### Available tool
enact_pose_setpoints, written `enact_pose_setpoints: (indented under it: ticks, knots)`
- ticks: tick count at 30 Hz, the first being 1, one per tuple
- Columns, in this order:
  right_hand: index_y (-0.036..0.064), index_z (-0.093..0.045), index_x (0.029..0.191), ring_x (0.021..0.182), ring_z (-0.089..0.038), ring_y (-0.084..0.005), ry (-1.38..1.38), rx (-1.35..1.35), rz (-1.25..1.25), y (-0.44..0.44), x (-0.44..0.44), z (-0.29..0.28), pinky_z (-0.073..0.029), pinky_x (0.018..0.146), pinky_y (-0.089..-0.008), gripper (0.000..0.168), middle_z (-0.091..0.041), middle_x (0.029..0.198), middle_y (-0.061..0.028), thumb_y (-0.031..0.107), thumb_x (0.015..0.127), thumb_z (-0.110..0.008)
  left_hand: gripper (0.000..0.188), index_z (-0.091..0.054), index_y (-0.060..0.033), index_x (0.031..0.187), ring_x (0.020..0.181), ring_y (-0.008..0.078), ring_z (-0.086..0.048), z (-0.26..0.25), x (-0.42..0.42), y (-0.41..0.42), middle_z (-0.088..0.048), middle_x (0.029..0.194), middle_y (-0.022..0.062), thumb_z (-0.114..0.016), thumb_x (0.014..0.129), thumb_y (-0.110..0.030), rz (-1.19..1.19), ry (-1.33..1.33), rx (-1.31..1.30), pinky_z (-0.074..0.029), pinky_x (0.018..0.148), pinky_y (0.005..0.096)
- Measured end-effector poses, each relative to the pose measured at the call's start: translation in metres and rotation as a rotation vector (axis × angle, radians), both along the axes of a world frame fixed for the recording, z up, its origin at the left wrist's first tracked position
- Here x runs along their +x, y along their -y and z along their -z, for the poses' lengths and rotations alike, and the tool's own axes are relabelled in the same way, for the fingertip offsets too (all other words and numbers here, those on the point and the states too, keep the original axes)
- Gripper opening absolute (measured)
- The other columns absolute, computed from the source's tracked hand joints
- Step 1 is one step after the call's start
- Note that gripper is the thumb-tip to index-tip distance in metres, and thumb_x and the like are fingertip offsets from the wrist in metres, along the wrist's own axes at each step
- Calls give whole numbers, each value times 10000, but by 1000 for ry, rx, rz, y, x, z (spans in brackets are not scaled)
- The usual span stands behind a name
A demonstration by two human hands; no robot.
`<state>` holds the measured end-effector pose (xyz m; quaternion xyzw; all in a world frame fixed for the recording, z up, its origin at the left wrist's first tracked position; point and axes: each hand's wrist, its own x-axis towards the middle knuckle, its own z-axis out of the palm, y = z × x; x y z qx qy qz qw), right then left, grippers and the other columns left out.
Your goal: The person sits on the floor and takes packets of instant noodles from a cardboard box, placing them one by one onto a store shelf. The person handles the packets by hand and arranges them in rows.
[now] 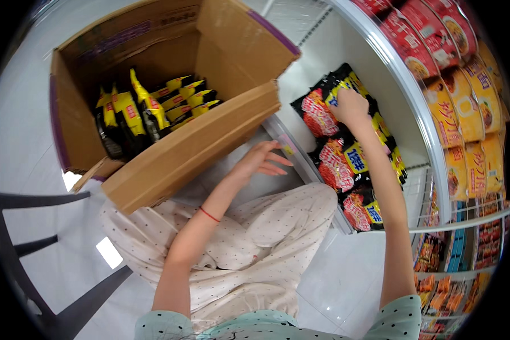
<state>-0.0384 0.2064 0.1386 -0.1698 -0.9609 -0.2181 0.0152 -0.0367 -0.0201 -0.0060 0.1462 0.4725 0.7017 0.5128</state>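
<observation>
My right hand (352, 106) reaches over the low shelf, its fingers curled on the upper part of a black-and-yellow food packet (321, 112) with a red picture. Behind the hand, part of that packet is hidden. More packets of the same kind (335, 163) lie in stacks closer to me, the nearest (357, 210) by my knee. With fingers apart and nothing in it, my left hand (263, 160) hovers beside the shelf's front rail (295, 148). To its left stands an opened cardboard box (191, 146), holding several upright black-and-yellow packets (127, 112).
The shelf above has a curved metal edge (408, 68) and carries red noodle packs (425, 38) and yellow ones (463, 106). Wire shelving (459, 272) with more goods runs along the right. Dark legs of a stool or chair (29, 255) stand at lower left on the tiled floor.
</observation>
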Motion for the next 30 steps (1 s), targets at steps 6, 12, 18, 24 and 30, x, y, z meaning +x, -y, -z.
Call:
enact_pose_setpoints:
  ticks: [6, 12, 18, 24, 30]
  knots:
    - [-17, -606, 997, 833, -622, -123, 969, -1257, -566, 151, -15, -104, -503, 729, -240, 192, -645, 883, -73, 37, 813, -610, 488, -459, -12, 1180, 801, 186, -640, -3, -1, 14, -655, 987, 122, -346, 916, -407, 28, -26, -32, -474, 744, 278]
    - [-32, -641, 827, 635, -627, -203, 246, -793, -825, 254, -85, -45, -496, 601, -298, 353, -647, 714, -154, 318, 802, -619, 507, -462, -29, 1197, 789, 163, -636, -6, 2, 4, -654, 981, 103, -357, 901, -427, 83, -49, 7, -475, 739, 281]
    - [-48, -585, 901, 598, -644, -185, 826, -997, -283, 293, -118, 4, -544, 522, -261, 568, -642, 763, -131, 503, 764, -563, 520, -471, -61, 1190, 769, 144, -633, -8, -1, 7, -637, 999, 92, -346, 889, -466, 76, -88, 6, -481, 714, 275]
    - [-73, -554, 952, 605, -648, -169, 845, -1205, -234, 277, -123, 8, -562, 545, -227, 518, -634, 758, -143, 394, 743, -639, 489, -472, -55, 1170, 747, 138, -629, -6, 1, 5, -630, 1018, 105, -345, 890, -436, 74, -52, 53, -477, 685, 267]
    - [-42, -537, 1021, 644, -655, -168, 933, -1136, -159, 281, -123, 3, -558, 566, -216, 626, -639, 823, -126, 505, 740, -652, 487, -496, -60, 1152, 735, 134, -624, -2, 3, 4, -641, 977, 106, -344, 892, -443, 52, -57, 64, -474, 675, 261]
